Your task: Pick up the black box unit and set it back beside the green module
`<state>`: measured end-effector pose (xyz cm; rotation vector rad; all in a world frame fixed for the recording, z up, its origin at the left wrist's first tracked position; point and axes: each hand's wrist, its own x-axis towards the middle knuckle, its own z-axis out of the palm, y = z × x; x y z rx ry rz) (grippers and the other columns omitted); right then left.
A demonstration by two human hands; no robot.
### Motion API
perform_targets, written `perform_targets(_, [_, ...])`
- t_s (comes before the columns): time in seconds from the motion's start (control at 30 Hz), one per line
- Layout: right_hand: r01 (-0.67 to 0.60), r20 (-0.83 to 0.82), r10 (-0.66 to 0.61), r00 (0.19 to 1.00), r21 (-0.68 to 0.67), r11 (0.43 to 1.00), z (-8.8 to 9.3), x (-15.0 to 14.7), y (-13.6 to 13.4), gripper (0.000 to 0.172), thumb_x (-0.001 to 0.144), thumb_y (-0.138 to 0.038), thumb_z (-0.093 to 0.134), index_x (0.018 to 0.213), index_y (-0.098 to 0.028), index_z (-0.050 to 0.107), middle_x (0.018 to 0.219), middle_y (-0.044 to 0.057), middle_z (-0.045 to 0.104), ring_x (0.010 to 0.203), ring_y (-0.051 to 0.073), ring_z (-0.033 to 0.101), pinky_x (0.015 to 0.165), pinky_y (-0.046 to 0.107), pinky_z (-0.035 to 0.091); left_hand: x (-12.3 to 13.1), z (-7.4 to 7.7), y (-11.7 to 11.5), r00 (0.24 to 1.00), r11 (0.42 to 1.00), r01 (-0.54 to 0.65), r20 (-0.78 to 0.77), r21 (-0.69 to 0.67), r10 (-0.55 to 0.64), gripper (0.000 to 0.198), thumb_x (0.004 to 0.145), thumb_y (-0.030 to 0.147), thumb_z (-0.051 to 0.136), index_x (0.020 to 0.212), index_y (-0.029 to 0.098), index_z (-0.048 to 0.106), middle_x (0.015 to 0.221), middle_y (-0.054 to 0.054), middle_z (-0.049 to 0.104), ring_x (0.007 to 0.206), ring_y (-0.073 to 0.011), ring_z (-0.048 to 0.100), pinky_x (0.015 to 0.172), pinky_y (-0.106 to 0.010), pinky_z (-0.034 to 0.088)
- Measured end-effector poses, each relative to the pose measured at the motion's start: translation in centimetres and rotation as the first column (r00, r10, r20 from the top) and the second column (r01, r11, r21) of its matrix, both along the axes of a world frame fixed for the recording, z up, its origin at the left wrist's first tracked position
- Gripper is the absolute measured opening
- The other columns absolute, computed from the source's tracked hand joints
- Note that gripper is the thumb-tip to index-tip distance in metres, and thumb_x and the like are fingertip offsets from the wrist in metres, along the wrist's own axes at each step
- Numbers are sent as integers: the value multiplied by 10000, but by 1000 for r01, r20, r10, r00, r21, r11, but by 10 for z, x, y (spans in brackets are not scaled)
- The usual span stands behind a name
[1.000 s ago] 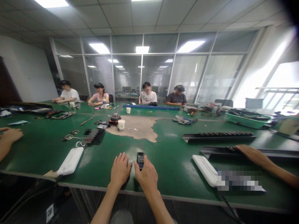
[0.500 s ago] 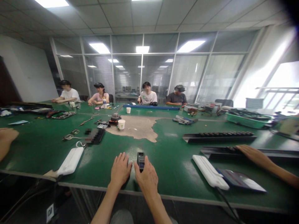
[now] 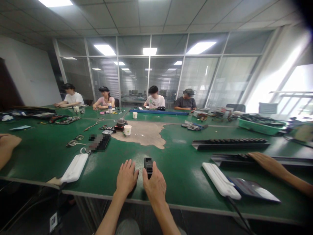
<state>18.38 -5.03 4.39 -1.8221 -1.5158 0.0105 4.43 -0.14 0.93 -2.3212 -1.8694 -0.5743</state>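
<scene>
My right hand [image 3: 156,186] is gripping a small black device [image 3: 148,163] near the front edge [image 3: 190,207]; my left hand [image 3: 126,178] is lying flat, fingers extended. Rightward, green tabletop [image 3: 182,169] is leaving room up to a white case [image 3: 220,180].

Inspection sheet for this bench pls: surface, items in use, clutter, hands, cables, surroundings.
Surface: green tabletop with an irregular tan patch
Items in use: small black block, exact type unclear
Clutter: two paper cups, glasses, green basket
Hands: right hand grips the block; left hand palm-down beside it
Cables: black cable hangs over the near edge, right side
Surroundings: four people seated opposite, glass partition behind
</scene>
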Motion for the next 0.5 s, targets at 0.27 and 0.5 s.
perform_targets(0.27, [-4,-110,17,994,118,993,37,20,0,667,936,-494,458,1425,-40,473,1314,215,610,1175,318,612,980,408,462,0,0,0,1000,1000,12,13,2,-12,504,990,443,358,1372,182,556,1497,-135,478,1420,-281,387,1172,-499,302])
perform_targets(0.5, [31,-131,-17,991,107,994,18,55,6,674,919,-504,456,1401,-35,503,1315,221,609,1198,325,603,1007,430,459,0,0,0,1000,1000,6,4,-2,-6,505,990,442,356,1381,187,550,1495,-126,482,1419,-276,387,1174,-497,303])
